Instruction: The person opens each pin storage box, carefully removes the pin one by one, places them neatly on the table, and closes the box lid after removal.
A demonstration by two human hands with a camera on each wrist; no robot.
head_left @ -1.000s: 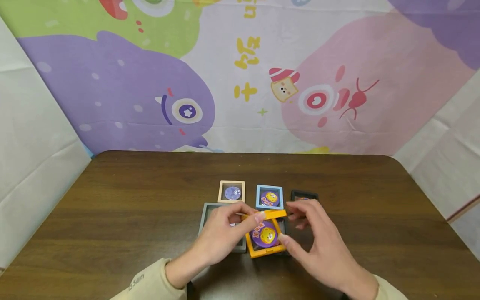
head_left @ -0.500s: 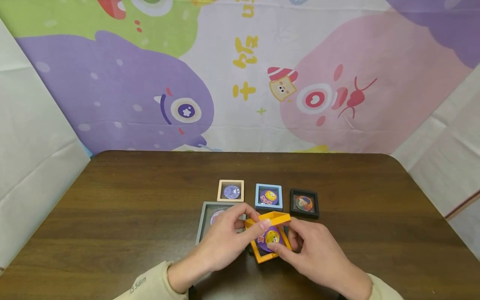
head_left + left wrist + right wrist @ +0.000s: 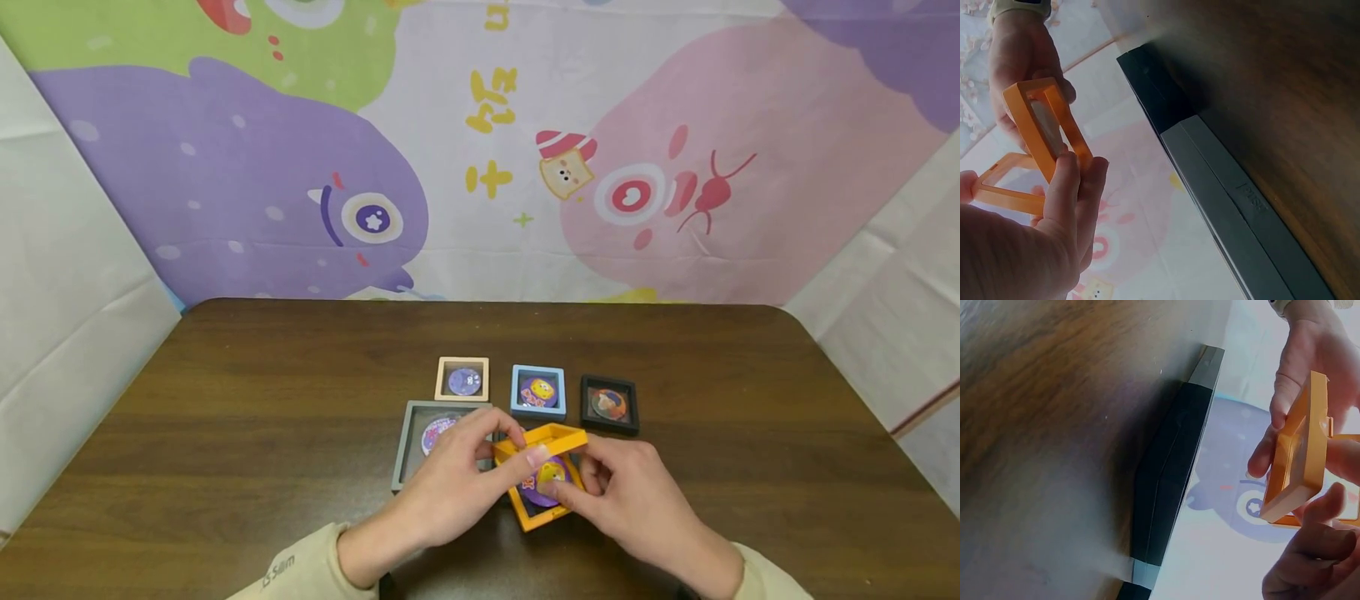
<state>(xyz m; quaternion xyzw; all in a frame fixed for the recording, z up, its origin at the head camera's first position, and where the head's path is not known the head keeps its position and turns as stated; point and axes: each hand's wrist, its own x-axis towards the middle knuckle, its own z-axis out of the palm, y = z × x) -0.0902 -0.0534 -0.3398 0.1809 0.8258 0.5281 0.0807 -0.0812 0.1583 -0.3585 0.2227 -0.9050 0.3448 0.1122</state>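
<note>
Both hands hold a yellow-orange hinged display frame (image 3: 540,521), tilted and raised over the table. My left hand (image 3: 457,479) pinches its lid (image 3: 562,437), which stands apart from the lower half. My right hand (image 3: 637,500) grips the right side, its thumb over a round purple badge (image 3: 534,496) with a yellow cartoon figure. In the right wrist view the frame (image 3: 1310,444) shows edge-on, with the lid swung away at the hinge. Beneath my left forearm lies a larger grey frame (image 3: 405,454), partly hidden, with a round badge (image 3: 435,433) inside.
Behind the hands, a beige frame (image 3: 440,379), a light blue frame (image 3: 561,392) and a black frame (image 3: 632,410) lie in a row, each with a round badge. Another black frame (image 3: 1154,84) lies beside the grey one. A cartoon cloth (image 3: 465,275) hangs behind the brown table (image 3: 262,400).
My right hand has moved in from the right and taken hold of the yellow frame, its thumb now over the badge. The frame has shifted slightly right and tilted, uncovering the back-right black frame.
</note>
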